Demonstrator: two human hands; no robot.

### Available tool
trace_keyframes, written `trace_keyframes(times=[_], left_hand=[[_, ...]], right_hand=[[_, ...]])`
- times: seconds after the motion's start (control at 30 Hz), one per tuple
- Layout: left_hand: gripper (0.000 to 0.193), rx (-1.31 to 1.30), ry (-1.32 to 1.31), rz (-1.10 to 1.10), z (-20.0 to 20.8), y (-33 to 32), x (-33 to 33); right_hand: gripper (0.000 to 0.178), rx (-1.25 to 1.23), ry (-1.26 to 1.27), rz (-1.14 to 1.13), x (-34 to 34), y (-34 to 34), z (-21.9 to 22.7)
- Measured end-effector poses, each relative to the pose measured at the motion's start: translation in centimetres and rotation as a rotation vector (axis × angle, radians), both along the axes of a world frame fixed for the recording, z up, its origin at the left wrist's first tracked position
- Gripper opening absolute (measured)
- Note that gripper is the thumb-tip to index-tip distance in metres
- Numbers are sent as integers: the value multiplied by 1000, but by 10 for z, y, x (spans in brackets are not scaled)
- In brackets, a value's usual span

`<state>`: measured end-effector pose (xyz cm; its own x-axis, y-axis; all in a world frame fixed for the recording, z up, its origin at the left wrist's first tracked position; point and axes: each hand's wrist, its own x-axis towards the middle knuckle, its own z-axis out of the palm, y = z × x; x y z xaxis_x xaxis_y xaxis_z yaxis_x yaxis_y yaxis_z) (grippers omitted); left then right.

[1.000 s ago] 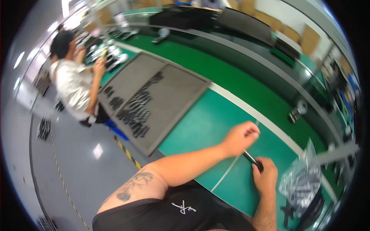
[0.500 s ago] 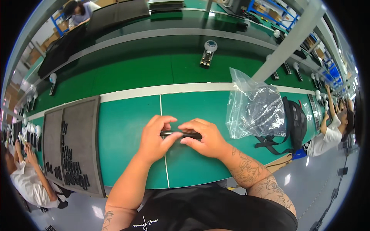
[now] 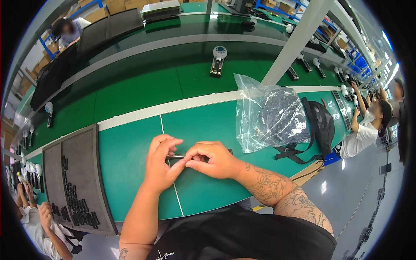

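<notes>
Above the green tabletop I hold a slim black bar-shaped part (image 3: pixel 177 156) crosswise in front of me. My left hand (image 3: pixel 161 164) is at its left end, the thumb below and the fingers curled over the far side. Closed in a pinch near the bar's middle, my right hand (image 3: pixel 211 159) hides much of it with its fingers. A dark tip of the part shows past the right knuckles. The two thumbs and fingertips nearly meet over the bar.
At left lies a grey foam tray (image 3: pixel 96 173) with several small black parts. A clear plastic bag (image 3: pixel 273 117) and a black backpack (image 3: pixel 321 128) lie at right. Beyond runs a green conveyor (image 3: pixel 143 89) carrying white-headed devices (image 3: pixel 218 60). A metal post (image 3: pixel 299 39) rises at right; co-workers sit both sides.
My right hand has slid inward along the bar, its fingers now pinched together near my left fingertips. The whole view has turned slightly, shifting the bench items leftward. The left-side co-worker's hand has risen.
</notes>
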<state>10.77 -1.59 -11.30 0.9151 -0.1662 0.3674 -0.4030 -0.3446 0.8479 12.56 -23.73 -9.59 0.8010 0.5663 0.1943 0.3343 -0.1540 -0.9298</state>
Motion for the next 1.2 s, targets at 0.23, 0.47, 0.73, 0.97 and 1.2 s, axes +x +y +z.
trace_keyframes(times=[0.23,0.47,0.73,0.97,1.2], left_hand=[[48,5,50,14,-6,0,3],[47,-147,-19,168,-15,10,13],[39,-311,7,210,-23,15,13],[27,-230,87,213,-6,18,8],[11,-284,74,213,-8,20,10]], right_hand=[[16,-28,-160,-65,1,5,-7],[37,-310,-290,-55,3,13,-12],[35,-400,-294,-92,0,23,-16],[34,-442,-294,-91,0,20,-13],[36,-464,-397,-72,-2,22,-9]])
